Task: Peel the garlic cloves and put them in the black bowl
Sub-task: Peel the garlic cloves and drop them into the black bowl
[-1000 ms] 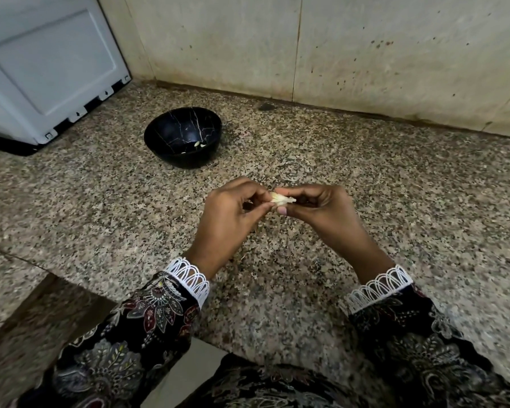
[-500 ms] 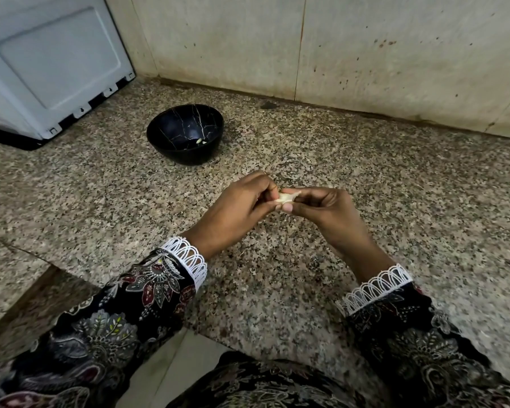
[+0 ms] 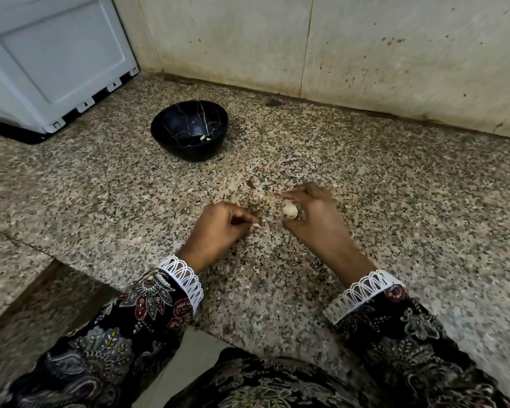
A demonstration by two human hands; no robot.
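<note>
A pale garlic clove (image 3: 289,209) sits in the curled fingers of my right hand (image 3: 309,213), a little above the speckled granite counter (image 3: 395,201). A short gap to its left, my left hand (image 3: 218,228) pinches a thin strip of garlic skin (image 3: 257,226) between thumb and fingertips. The black bowl (image 3: 189,131) with pale vein lines stands farther back and to the left of both hands. Small pale pieces (image 3: 204,138) lie at its bottom.
A white appliance (image 3: 50,60) stands at the back left on the counter. A stained tiled wall (image 3: 336,45) runs along the back. Bits of garlic skin (image 3: 346,206) lie scattered on the granite round the hands. The counter's front edge drops off at the lower left.
My hands were together on the clove; now they have drawn apart. The right hand keeps the clove and the left has pulled a strip of skin away to the left.
</note>
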